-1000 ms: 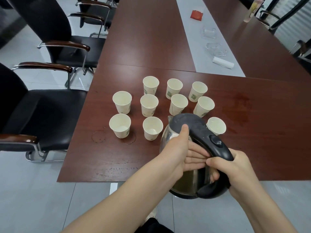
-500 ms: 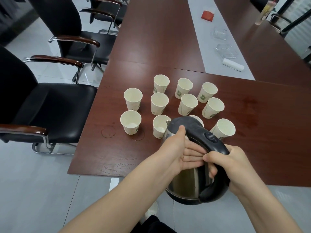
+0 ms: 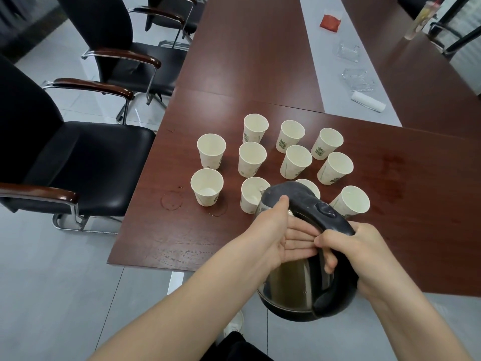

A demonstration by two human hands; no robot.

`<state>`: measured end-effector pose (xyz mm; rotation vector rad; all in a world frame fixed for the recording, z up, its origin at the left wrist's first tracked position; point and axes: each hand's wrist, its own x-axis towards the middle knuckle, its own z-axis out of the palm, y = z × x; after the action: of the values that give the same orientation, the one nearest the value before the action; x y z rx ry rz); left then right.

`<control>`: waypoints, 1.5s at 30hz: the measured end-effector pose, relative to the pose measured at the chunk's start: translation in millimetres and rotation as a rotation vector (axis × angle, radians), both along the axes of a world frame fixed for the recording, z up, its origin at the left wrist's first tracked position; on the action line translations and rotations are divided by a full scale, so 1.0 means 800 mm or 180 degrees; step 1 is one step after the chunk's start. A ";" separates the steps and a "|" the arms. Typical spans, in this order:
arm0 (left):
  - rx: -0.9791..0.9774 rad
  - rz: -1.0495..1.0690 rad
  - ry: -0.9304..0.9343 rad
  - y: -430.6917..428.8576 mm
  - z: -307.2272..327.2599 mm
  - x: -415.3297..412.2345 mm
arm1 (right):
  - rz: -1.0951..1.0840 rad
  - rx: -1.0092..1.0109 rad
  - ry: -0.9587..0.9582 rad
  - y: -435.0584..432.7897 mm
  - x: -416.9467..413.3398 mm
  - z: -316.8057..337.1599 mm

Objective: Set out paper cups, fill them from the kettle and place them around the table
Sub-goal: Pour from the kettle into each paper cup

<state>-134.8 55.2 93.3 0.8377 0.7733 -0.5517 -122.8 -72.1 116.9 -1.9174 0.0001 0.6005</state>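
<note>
Eleven paper cups (image 3: 298, 161) are standing upright in a loose cluster on the dark red-brown surface (image 3: 182, 243), close together but mostly apart. The steel kettle (image 3: 291, 282) is hanging tilted over the near edge of the surface, its black lid leaning toward the front cup (image 3: 250, 198) and partly hiding another cup behind it. The right hand (image 3: 364, 251) is gripping the black handle, fingers curled around it. The left hand (image 3: 281, 235) is pressing against the kettle with fingers straight and together, its thumb lying on the lid. Faint wet rings (image 3: 171, 200) are showing on the surface just left of the nearest cups. Black armchairs (image 3: 86, 162) are sitting along the left side. Farther back, on a pale strip, two glass dishes (image 3: 358, 79), a white roll (image 3: 367, 101) and a red packet (image 3: 330, 22) are lying well apart from the cups.
</note>
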 end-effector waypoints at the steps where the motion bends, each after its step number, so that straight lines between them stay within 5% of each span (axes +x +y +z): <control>1: 0.0005 0.0009 0.0003 0.000 0.000 0.000 | 0.0021 -0.0021 0.0005 0.000 0.000 -0.001; 45: -0.0197 0.0078 0.0030 0.002 -0.006 0.007 | 0.0068 -0.0227 0.0262 0.003 0.015 0.006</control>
<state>-129.1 56.9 88.3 0.7681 0.7705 -0.5555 -110.7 -69.7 121.5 -1.9622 0.0543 0.7018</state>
